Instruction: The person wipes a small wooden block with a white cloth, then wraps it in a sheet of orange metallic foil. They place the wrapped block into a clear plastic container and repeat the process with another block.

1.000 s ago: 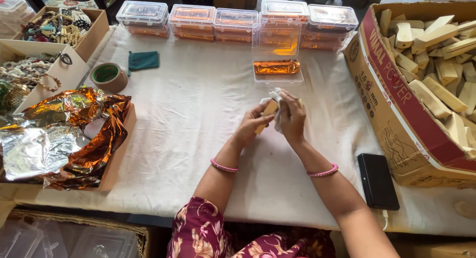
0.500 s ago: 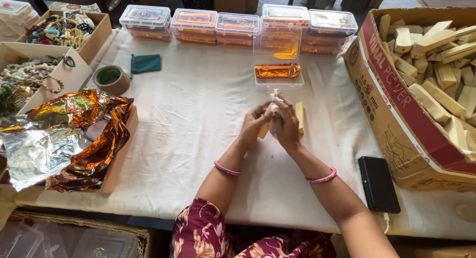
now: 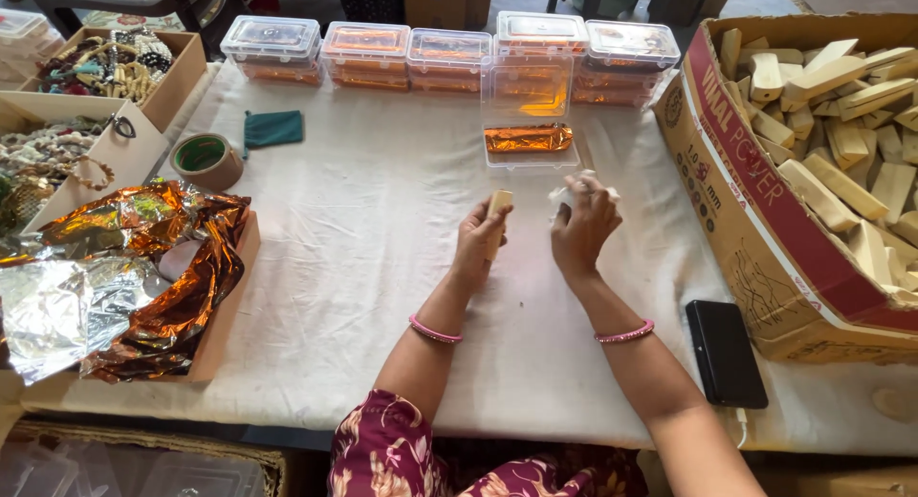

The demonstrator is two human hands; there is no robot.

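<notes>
Just in front of the open clear plastic box with an orange foil packet inside (image 3: 531,139), both hands are raised above the white cloth-covered table (image 3: 363,229). The crumpled white cloth (image 3: 585,185) is mostly hidden under the right hand (image 3: 581,226), so only small tufts show past the knuckles, and its full shape cannot be made out. The left hand (image 3: 475,243) has its fingers curled around a pale wooden block (image 3: 497,218), held upright, with its lower part covered by the palm. The right hand's fingers are clenched on the cloth. The two hands are apart, with a gap between them. To the box's right, the large cardboard carton of pale wooden blocks (image 3: 765,182) is cut off by the picture's edge. Between the hands and the near table edge the cloth lies bare, and a black phone (image 3: 726,352) rests near that edge.
</notes>
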